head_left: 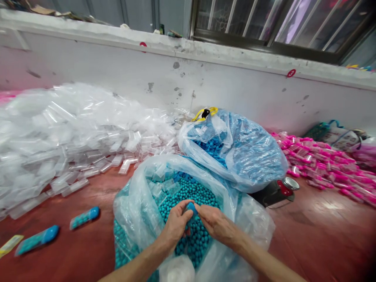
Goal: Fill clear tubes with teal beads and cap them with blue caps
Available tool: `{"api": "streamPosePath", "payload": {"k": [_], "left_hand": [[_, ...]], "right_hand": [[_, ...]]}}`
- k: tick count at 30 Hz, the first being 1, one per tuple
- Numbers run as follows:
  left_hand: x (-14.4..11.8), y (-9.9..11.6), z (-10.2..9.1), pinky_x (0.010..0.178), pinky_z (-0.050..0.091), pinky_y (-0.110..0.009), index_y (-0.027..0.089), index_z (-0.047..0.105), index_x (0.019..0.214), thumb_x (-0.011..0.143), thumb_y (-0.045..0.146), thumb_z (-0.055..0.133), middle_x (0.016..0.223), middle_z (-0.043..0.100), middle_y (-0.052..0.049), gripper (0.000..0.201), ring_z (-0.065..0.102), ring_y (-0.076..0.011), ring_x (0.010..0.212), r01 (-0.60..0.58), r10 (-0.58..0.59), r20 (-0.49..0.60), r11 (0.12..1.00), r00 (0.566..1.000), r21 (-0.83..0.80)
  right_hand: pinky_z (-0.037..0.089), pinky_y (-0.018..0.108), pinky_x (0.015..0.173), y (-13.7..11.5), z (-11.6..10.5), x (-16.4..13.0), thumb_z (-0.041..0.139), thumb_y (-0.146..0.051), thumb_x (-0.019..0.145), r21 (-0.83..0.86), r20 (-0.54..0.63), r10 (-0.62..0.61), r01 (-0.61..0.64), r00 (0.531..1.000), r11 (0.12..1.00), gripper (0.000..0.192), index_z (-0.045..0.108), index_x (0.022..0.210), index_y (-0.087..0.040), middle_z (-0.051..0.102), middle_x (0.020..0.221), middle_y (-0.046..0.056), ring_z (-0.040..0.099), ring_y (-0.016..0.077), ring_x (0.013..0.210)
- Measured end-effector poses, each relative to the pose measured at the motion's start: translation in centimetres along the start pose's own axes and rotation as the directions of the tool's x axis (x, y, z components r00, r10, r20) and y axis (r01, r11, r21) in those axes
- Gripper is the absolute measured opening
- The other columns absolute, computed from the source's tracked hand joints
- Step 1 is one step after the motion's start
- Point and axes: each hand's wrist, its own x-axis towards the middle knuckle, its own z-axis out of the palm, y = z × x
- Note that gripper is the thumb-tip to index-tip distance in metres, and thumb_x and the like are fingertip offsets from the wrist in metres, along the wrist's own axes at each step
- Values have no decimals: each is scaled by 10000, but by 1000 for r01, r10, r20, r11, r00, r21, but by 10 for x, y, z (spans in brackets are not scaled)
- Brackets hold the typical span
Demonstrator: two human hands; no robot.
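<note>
Turquoise round beads [195, 189] fill an open translucent plastic bag [137, 192] beneath the two bare hands I work from afar. Above these beads, the left hand [176, 222] pinches a rounded blue plastic cap [192, 206] between thumb and fingers; the right hand [216, 225] has its fingers curled in, tips at the cap's right side, though from my view I cannot tell whether they grip it too. Clear plastic cases [158, 187] lie on the beads near the bag's far rim. Just behind, I see a blue-filled plastic bag [254, 152] with blue plastic pieces [210, 148] showing at its mouth. Two blue-capped clear containers [85, 217] lie to the left on the reddish floor [94, 250], in front of a white translucent heap of plastic boxes [88, 133]
</note>
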Motion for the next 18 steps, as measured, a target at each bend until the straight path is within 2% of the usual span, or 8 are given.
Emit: {"api": "streamPosePath", "payload": {"k": [1,3,6,9,13,15,18], "left_hand": [[0,0,1,291,262,-146,169,484,1072,734,322,474,612,513,51,371,413,-38,325,-11,11,-20,1000,1000,12],[-1,1,1,289,270,-149,175,481,1056,737,321,467,609,498,56,352,412,-39,321,-30,32,-48,999,998,35],[-3,4,-1,287,294,-155,181,440,1064,727,311,467,664,504,50,363,450,-49,329,-32,31,26,999,999,36],[-4,8,-2,286,300,-159,180,383,1128,720,300,469,670,486,53,434,474,-62,341,-16,13,75,999,997,36],[-4,9,-2,295,293,-165,155,409,1129,726,289,463,677,497,43,428,425,-40,327,-38,38,8,998,999,40],[-3,10,-3,302,295,-164,152,440,1085,724,273,469,689,518,36,382,397,-28,325,-47,46,34,998,998,34],[-3,10,-6,308,306,-161,164,479,978,715,255,488,642,494,58,279,346,-20,322,-69,67,104,997,992,18]], "right_hand": [[395,253,659,0,-1,0,318,-197,882,-24,4,-14,14,1000,1000,246,541,986,-174,543,764,32,486,140,695],[395,243,639,1,-3,1,328,-215,884,20,6,-10,10,1000,1000,241,562,927,-178,536,728,18,481,132,668],[372,202,541,1,-2,1,340,-266,891,251,24,91,-94,996,963,273,573,775,-183,492,616,-25,442,99,562],[345,190,502,-3,-1,0,352,-281,885,387,19,168,-162,986,908,268,569,759,-186,464,592,-39,407,88,529],[317,190,488,-6,-2,-1,356,-280,878,415,27,194,-188,981,890,276,544,698,-187,418,565,-50,378,83,507],[307,190,479,-6,-3,-1,351,-276,879,401,61,185,-193,981,895,281,535,687,-186,407,553,-53,378,84,499],[330,208,544,-9,-3,-2,356,-256,878,257,3,105,-103,994,961,254,540,720,-182,448,603,-37,412,96,557]]}}
